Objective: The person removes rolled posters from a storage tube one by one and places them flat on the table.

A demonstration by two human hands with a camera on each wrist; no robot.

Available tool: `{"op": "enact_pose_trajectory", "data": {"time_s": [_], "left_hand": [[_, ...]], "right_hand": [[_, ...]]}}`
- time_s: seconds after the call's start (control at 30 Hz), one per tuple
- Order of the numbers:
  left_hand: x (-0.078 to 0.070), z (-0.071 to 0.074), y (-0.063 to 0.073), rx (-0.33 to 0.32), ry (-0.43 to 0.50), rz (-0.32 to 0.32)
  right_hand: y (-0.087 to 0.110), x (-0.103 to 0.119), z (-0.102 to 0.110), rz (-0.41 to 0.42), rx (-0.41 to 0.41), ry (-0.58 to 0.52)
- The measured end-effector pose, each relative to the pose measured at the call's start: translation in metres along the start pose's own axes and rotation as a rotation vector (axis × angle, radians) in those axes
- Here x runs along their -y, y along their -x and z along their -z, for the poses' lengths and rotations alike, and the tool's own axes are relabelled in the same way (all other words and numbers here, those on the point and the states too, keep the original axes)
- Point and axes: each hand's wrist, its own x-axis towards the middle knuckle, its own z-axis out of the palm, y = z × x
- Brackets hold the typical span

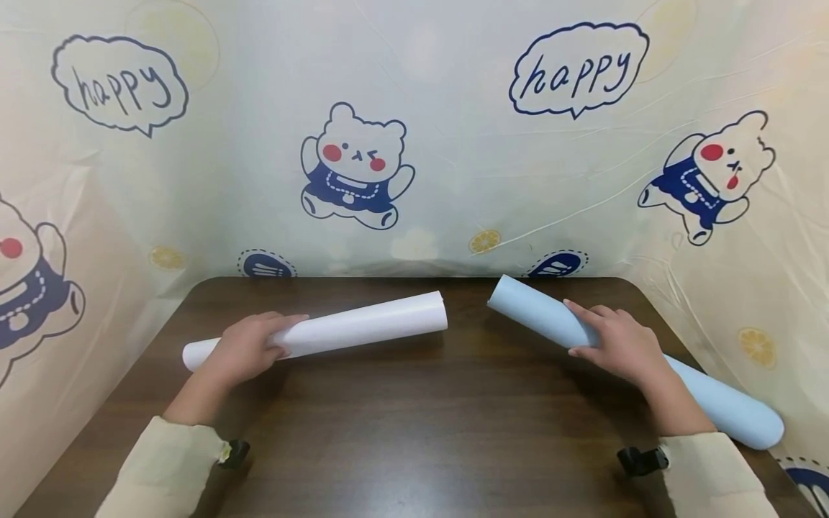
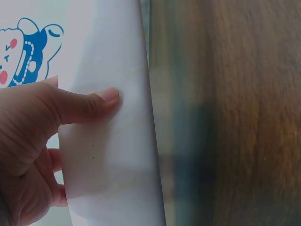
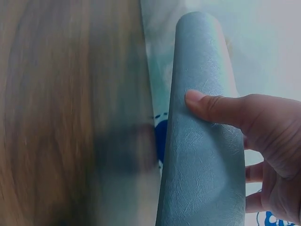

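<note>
A rolled white sheet (image 1: 372, 321) slants across the left side in the head view, its far end raised toward the middle. My left hand (image 1: 249, 345) grips it near its left end, and in the left wrist view the thumb (image 2: 106, 100) lies across the smooth white surface. On the right, a rolled light-blue sheet (image 1: 540, 309) runs from the back middle down past my right forearm. My right hand (image 1: 622, 342) holds this roll around its upper half. Its thumb (image 3: 211, 107) presses on the textured blue face in the right wrist view, the other fingers partly hidden behind the roll.
Both rolls are over a dark brown wooden table (image 1: 414, 432) with rounded back corners. A pale cloth (image 1: 453, 180) printed with bears and "happy" bubbles hangs behind it and at both sides. Small black wrist cameras (image 1: 641, 460) sit at the sleeve cuffs.
</note>
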Motion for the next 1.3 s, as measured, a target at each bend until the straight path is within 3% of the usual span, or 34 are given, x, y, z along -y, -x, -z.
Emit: {"op": "enact_pose_trajectory", "data": {"time_s": [0.43,0.8,1.3], "left_hand": [[-0.008,0.003,-0.006,0.004,0.019,-0.017],[-0.014,0.002,-0.009,0.012,0.030,-0.006],[-0.023,0.001,-0.013,-0.007,0.031,-0.021]], "right_hand": [[-0.008,-0.024,-0.002,-0.105,0.099,-0.005],[-0.015,-0.051,0.003,-0.135,0.162,-0.054],[-0.003,-0.081,0.001,-0.265,0.234,-0.013]]}}
